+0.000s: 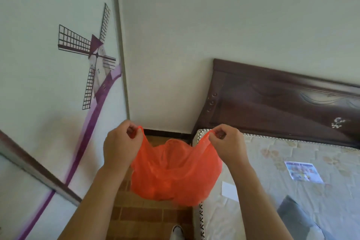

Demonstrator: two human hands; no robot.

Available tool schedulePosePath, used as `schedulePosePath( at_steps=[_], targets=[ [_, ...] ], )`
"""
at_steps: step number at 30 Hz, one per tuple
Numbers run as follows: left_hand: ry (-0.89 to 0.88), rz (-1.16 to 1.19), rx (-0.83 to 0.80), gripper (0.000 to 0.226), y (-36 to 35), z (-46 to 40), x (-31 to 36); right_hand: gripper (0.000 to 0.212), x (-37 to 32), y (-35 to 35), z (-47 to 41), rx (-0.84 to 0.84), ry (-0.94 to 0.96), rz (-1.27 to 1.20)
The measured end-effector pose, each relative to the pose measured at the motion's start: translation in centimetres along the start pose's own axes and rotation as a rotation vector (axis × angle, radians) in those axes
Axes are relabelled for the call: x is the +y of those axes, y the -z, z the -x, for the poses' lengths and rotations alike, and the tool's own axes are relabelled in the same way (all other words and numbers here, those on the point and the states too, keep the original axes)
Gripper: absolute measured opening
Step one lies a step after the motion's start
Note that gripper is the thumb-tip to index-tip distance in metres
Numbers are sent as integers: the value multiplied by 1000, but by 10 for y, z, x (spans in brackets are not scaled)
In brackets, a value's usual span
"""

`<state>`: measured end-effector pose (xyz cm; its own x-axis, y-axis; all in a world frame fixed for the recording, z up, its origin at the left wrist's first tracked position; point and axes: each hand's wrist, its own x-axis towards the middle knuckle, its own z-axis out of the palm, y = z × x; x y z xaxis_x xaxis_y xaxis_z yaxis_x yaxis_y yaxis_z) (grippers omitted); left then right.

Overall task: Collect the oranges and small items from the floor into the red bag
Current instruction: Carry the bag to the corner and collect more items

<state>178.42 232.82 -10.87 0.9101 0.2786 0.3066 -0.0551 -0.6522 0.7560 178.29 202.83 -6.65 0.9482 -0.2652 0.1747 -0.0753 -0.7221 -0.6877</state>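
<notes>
The person holds the red bag [175,173] up in the air over the brick-patterned floor [146,218], just beside the mattress [292,161]. The left hand [121,146] pinches one handle with curled fingers [133,129], and the right hand [228,143] pinches the other the same way, so the mouth sags open between them. The bag bulges low and rounded, which suggests that something already lies inside, though its contents cannot be made out through the plastic. No oranges or small items show on the strip of floor in view, so collecting looks finished or nearly so; what lies outside the view is unknown.
</notes>
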Motion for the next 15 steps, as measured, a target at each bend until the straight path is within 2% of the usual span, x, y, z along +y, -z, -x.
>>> schedulePosePath(
  at_steps=[10, 15],
  targets=[
    [170, -228, 168, 13, -23, -69, 0, 12, 6, -65, -161, -187, 83, -98],
    [289, -276, 146, 11, -22, -72, -12, 20, 3, -106, -191, -263, 116, -115]
  ],
)
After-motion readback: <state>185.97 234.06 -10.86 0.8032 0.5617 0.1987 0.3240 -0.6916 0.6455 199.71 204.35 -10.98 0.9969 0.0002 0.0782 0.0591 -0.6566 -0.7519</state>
